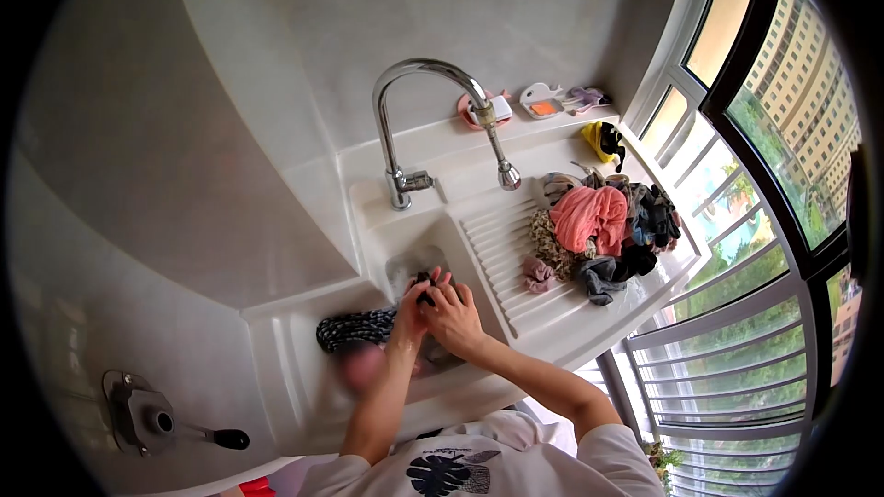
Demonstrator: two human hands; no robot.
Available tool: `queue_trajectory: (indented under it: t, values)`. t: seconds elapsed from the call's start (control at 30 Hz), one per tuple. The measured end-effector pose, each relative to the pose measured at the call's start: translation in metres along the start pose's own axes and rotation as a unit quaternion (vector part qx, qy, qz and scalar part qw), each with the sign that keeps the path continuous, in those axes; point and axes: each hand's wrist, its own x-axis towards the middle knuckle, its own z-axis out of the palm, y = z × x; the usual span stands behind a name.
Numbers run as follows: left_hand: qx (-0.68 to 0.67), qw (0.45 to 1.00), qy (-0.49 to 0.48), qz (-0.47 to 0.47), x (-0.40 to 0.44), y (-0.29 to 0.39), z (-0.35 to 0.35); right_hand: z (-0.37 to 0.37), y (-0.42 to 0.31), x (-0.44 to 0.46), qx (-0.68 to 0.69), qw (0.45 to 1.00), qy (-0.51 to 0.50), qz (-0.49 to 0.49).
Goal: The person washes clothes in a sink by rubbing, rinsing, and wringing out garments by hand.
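Observation:
Over the sink basin, my left hand and my right hand are pressed together around a small black cloth. Most of the cloth is hidden by the fingers. To the left of my hands, a black-and-white patterned cloth lies by the basin's edge. In front of it is a blurred round pink thing, whose kind I cannot make out. More fabric under my wrists is mostly covered.
A chrome faucet arches over the sink. On the ribbed washboard lies a heap of clothes, with a pink scrunchie beside it. Soap dishes line the back ledge; a yellow-and-black item sits nearby. Windows border the right.

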Motion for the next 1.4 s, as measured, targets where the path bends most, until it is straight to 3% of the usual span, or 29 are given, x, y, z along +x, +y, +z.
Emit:
queue_trajectory:
  t: [0.03,0.07,0.13,0.2,0.27,0.33,0.57,0.73,0.87,0.93,0.97,1.03,1.07,1.13,1.23,1.27,1.33,1.4]
  values:
    - [-0.049,0.993,0.101,-0.024,0.005,0.001,-0.002,-0.003,0.009,-0.004,0.107,0.994,-0.036,-0.002]
    - [-0.046,0.994,0.098,-0.026,0.006,0.005,-0.006,-0.006,0.019,-0.008,0.212,0.975,-0.072,-0.004]
    - [0.062,0.995,0.069,0.023,0.004,0.012,-0.004,-0.011,0.035,-0.021,0.209,0.976,-0.049,-0.015]
    - [0.132,0.983,0.125,0.01,0.007,0.018,0.008,-0.007,0.051,-0.041,0.231,0.97,-0.077,0.007]
    - [0.272,0.948,0.144,-0.077,0.007,0.021,0.009,0.001,0.067,-0.058,0.232,0.967,-0.106,0.013]
    - [0.279,0.945,0.153,-0.077,0.01,0.02,0.016,0.004,0.08,-0.069,0.198,0.962,-0.189,-0.003]
    - [0.386,0.882,0.269,-0.029,0.02,0.015,0.046,0.023,0.092,-0.086,0.186,0.965,-0.175,-0.061]
    - [0.394,0.867,0.306,-0.016,0.021,0.014,0.052,0.034,0.095,-0.094,0.178,0.969,-0.138,-0.102]
    - [0.382,0.852,0.357,-0.013,0.019,0.008,0.036,0.025,0.094,-0.092,0.185,0.958,-0.185,-0.116]
    - [0.363,0.861,0.354,-0.03,0.017,-0.001,0.041,0.014,0.093,-0.087,0.303,0.941,-0.146,-0.029]
    - [0.379,0.874,0.303,-0.041,0.016,-0.011,0.053,0.005,0.094,-0.082,0.304,0.94,-0.148,-0.032]
    - [0.369,0.906,0.206,-0.035,0.013,-0.038,0.096,-0.032,0.095,-0.063,0.519,0.839,-0.021,0.165]
    - [0.341,0.926,0.159,-0.015,0.013,-0.051,0.121,-0.039,0.102,-0.06,0.507,0.841,-0.005,0.188]
    - [0.35,0.931,0.021,-0.105,0.009,-0.049,0.163,-0.049,0.134,-0.061,0.378,0.906,0.056,0.184]
    - [0.407,0.908,-0.059,-0.076,0.02,-0.021,0.167,-0.095,0.177,-0.065,0.356,0.914,0.042,0.191]
    - [0.428,0.902,-0.04,-0.045,0.024,-0.007,0.158,-0.111,0.186,-0.065,0.331,0.925,0.034,0.183]
    - [0.483,0.873,0.066,0.001,0.025,0.018,0.127,-0.138,0.187,-0.067,0.009,0.987,0.017,0.16]
    - [0.483,0.854,0.193,-0.025,0.034,0.025,0.04,-0.136,0.187,-0.067,0.015,0.981,0.024,0.191]
